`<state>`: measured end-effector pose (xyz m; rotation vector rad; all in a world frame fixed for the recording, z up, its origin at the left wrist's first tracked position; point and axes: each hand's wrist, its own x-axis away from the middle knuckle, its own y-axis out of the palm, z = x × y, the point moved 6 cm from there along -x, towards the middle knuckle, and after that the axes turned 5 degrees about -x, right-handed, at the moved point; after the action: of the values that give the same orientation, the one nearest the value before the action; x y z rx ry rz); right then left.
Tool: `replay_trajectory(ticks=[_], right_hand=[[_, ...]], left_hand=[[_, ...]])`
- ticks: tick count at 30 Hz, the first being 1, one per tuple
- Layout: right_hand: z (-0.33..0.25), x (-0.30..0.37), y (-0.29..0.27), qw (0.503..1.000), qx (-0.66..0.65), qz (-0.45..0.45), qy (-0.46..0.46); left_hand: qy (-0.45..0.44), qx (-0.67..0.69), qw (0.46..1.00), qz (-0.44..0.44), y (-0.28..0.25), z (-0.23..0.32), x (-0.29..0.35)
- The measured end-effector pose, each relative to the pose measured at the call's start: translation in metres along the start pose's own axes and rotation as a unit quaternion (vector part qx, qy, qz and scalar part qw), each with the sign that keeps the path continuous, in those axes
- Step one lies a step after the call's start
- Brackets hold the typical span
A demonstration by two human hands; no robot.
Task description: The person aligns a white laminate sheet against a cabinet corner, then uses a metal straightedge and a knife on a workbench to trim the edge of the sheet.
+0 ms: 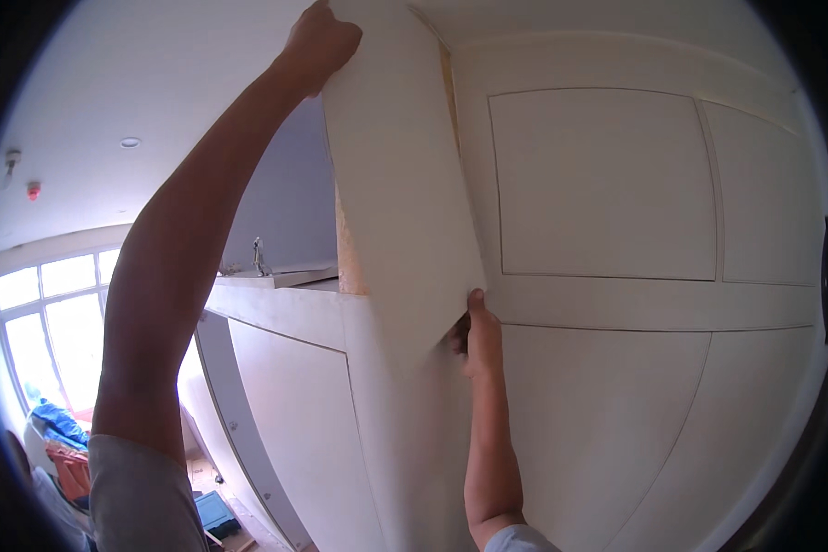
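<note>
A long cream-white flat panel (400, 175) stands tilted in front of me, its lower end coming to a corner near the middle of the view. My left hand (325, 41) is raised high and closed on the panel's upper left edge; its fingertips are partly out of sight. Down at the lower right corner, my right hand (477, 339) grips the panel, thumb upward along the edge and fingers curled under it. Behind the panel, a bare tan strip (350, 253) shows on its left, above a white cabinet side.
White cabinet doors (607, 184) with thin gaps fill the wall at right. On the left, a cabinet door (219, 414) with hinges hangs open. A large window (60, 308), a blue bag (60, 421) and a blue box (215, 513) lie beyond my left arm.
</note>
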<state>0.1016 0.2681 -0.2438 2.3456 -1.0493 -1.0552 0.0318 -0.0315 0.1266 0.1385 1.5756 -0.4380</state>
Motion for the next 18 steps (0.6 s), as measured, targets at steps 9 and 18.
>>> replay_trajectory(ticks=[9, 18], right_hand=[[-0.028, -0.008, 0.009, 0.687, 0.528, 0.051, -0.497], [-0.027, -0.048, -0.004, 0.609, 0.579, 0.075, -0.538]], left_hand=[[-0.04, -0.039, 0.992, 0.109, 0.044, -0.024, -0.054], [-0.132, -0.091, 0.982, 0.104, 0.067, -0.017, -0.076]])
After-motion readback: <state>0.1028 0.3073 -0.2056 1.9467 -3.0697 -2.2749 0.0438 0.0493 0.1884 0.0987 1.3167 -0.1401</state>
